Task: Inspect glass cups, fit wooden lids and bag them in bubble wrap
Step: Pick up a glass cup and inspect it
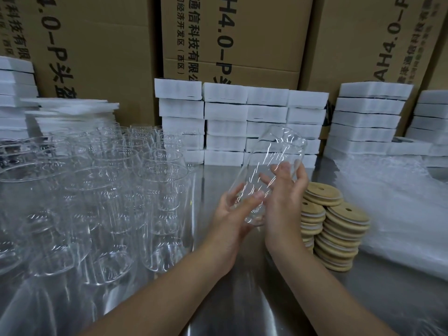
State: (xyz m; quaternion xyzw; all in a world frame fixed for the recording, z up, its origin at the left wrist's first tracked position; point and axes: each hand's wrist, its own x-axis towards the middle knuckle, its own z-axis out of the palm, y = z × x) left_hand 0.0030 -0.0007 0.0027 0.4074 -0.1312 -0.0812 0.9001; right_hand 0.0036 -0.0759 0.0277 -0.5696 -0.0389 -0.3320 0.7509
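1. Both hands are holding one glass cup (271, 170) up over the middle of the bench (242, 299).
2. The left hand (230, 214) is curling its grip round the cup's bottom, and the right hand (283, 197) is wrapping its grip round the side.
3. The cup is leaning, with its bottom near the person and its mouth pointing up toward the bench's back edge.
4. The wooden lids (339, 229) are sitting just beside the right hand, so that hand is probably nearer for picking one.
5. The clear glass is blurring, so its rim is hard to make out.
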